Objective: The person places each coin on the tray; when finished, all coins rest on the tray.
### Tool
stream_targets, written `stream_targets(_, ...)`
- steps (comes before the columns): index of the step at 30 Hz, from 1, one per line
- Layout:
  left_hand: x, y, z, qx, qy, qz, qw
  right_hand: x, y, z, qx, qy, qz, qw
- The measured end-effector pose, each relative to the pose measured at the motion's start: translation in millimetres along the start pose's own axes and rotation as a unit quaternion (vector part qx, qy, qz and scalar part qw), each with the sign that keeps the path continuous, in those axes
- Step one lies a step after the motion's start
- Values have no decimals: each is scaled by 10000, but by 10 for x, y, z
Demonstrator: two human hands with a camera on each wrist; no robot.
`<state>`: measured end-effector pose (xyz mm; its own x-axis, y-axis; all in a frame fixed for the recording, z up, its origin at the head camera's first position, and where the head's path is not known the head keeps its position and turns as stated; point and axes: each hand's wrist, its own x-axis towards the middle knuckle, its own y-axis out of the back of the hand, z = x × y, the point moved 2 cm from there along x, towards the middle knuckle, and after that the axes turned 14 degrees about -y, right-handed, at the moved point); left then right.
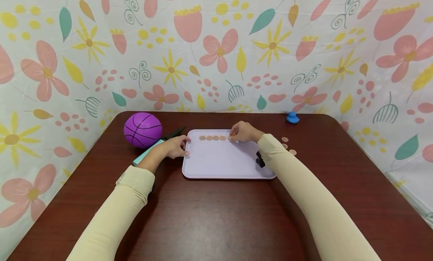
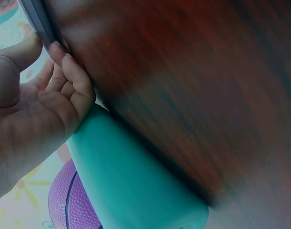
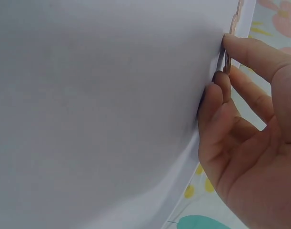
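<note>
A white tray (image 1: 223, 161) lies on the table, with a row of several copper-coloured coins (image 1: 212, 138) along its far side. My left hand (image 1: 176, 146) holds the tray's left rim, thumb and fingers (image 2: 74, 76) at the edge. At the right end of the row my right hand (image 1: 246, 132) pinches a coin (image 3: 228, 62) between thumb and fingertips, close over the tray's surface. More coins (image 1: 285, 139) lie on the table just beyond the tray's right side, partly behind the right forearm.
Left of the tray stands a purple basketball (image 1: 143, 130). A long teal object (image 1: 147, 153) with a black end lies beside it, under the left wrist. Far right on the table (image 1: 216, 216) sits a blue rubber duck (image 1: 292, 117). Flowered cloth (image 1: 216, 84) hangs behind.
</note>
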<state>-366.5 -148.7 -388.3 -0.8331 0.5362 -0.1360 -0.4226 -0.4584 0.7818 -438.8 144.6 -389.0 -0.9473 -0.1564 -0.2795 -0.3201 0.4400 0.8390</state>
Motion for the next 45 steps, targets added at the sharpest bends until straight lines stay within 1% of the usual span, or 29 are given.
stream_targets(10, -2, 2, 11, -6, 37, -9, 10000, 2, -10, 24, 5, -203, -20, 9998)
stream_targets(17, -13, -7, 20, -72, 19, 15, 10000, -44, 13, 25, 64, -80, -61, 9999)
stream_targets(21, -10, -21, 22, -86, -34, -15, 10000, -91, 67, 85, 33, -77, -107, 9999)
stream_targets(25, -9, -22, 20, -45, -19, -10, 10000, -131, 172, 212, 66, -30, -17, 10000)
stream_targets(30, -1, -9, 20, 29, 56, 3, 10000, -192, 317, 403, 21, 96, 253, 9996)
stream_targets(36, 12, -2, 12, 24, 175, -71, 9998, -339, 467, 611, 36, 195, 543, 9983)
stream_targets(37, 5, 4, 4, 27, 103, -71, 9999, -367, 490, 636, 34, 198, 594, 9980)
stream_targets(41, 18, 6, -12, 59, 142, -124, 9998, -438, 572, 785, 135, 65, 712, 9974)
stream_targets(43, 13, 4, 4, 67, 116, -116, 9998, -458, 606, 873, 194, -29, 753, 9970)
stream_targets(44, 15, -2, 14, 79, 196, -124, 9997, -468, 618, 916, 208, -89, 774, 9967)
stream_targets(45, 9, -4, 29, 98, 200, -115, 9997, -475, 631, 961, 202, -121, 799, 9965)
